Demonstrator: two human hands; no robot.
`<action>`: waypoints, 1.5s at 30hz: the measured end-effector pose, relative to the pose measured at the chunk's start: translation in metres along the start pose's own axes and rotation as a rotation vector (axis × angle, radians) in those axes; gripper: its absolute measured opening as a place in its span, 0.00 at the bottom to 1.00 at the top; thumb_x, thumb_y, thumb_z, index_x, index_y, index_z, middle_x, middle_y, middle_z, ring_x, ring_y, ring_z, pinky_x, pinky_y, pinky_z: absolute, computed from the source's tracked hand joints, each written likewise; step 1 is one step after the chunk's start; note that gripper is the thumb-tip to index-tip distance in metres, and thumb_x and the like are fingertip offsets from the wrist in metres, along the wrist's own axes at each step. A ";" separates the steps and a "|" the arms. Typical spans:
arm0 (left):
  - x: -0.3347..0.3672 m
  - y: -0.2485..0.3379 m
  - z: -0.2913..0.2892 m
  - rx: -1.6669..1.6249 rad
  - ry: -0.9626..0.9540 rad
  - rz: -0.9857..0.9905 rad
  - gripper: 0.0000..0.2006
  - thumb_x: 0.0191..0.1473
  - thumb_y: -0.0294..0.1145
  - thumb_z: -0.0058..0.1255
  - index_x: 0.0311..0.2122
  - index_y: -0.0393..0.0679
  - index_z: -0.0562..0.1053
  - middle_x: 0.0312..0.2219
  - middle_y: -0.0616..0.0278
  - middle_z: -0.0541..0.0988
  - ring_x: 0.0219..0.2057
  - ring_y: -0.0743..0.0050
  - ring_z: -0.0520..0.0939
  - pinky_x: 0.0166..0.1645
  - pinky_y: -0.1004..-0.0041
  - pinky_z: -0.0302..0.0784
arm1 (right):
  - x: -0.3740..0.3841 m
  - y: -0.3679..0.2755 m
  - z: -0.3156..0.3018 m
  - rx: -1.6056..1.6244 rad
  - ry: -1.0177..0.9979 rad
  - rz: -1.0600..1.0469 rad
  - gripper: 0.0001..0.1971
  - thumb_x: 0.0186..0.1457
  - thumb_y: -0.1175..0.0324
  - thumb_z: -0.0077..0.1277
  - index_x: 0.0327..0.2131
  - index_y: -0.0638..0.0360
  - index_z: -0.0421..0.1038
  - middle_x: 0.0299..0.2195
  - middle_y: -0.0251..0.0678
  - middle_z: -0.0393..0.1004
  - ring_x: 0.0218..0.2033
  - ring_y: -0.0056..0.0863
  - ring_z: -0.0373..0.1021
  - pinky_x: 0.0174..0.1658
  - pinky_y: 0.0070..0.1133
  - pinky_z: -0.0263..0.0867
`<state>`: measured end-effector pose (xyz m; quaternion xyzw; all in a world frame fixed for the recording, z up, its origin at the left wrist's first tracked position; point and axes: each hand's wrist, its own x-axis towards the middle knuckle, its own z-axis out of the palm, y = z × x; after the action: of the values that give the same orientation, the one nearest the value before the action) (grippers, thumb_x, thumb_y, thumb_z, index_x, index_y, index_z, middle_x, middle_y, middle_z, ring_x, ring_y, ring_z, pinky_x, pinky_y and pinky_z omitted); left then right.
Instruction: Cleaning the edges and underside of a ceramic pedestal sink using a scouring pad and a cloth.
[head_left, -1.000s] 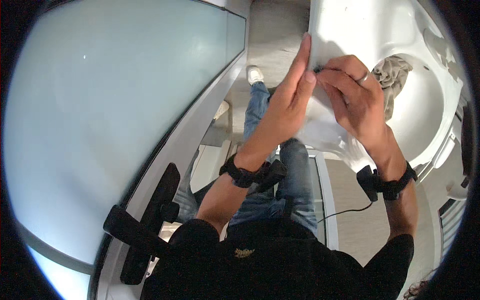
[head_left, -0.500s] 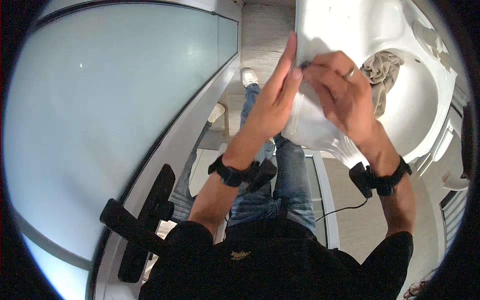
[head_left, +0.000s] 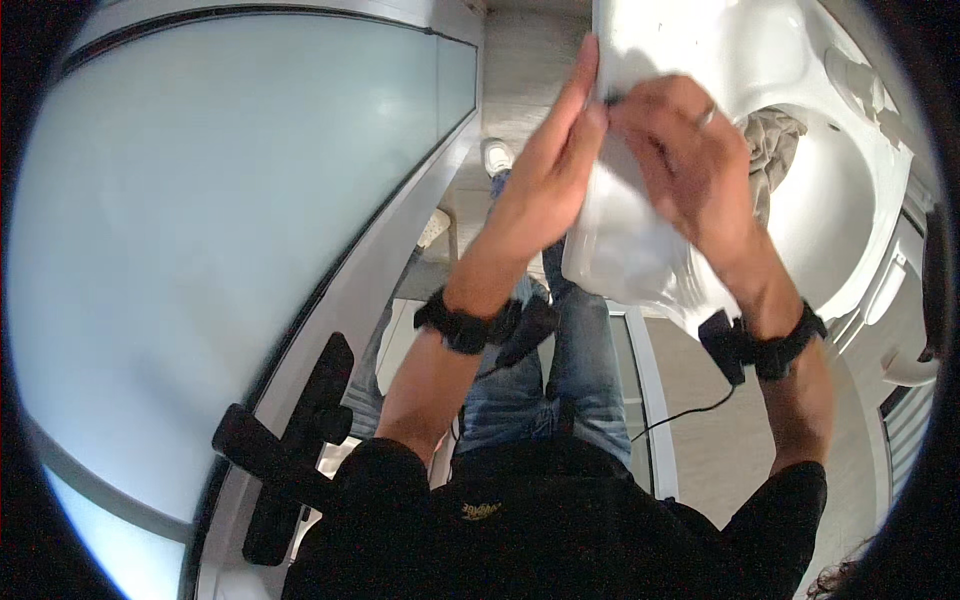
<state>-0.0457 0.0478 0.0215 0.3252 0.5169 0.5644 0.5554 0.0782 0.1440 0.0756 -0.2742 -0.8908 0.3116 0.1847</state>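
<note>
Left of the basin (head_left: 842,220), the right hand (head_left: 695,155), its grip narrow, pinches a small dark piece (head_left: 613,99); the left hand (head_left: 545,185) lies straight-fingered, unclenched. Work seems unfinished, release remaining.

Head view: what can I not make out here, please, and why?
All in the head view:
Small dark thing at the fingertips of the right hand: too small, partly covered by fingers.
Grey-brown cloth in the washbasin: left part behind that hand.
Washbasin: far end cut off by the top edge.
Print on the black T-shirt: too small to read clearly.
</note>
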 end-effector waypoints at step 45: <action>-0.052 -0.009 0.020 -0.025 0.076 -0.132 0.28 0.68 0.37 0.36 0.68 0.40 0.49 0.62 0.53 0.63 0.58 0.67 0.68 0.62 0.71 0.60 | -0.051 -0.023 0.003 0.108 -0.072 0.121 0.13 0.40 0.82 0.57 0.33 0.59 0.75 0.32 0.36 0.72 0.34 0.37 0.71 0.37 0.26 0.70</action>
<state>-0.0156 0.0003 0.0284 0.2617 0.5510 0.5450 0.5752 0.1083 0.0971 0.0803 -0.3057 -0.8606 0.3796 0.1479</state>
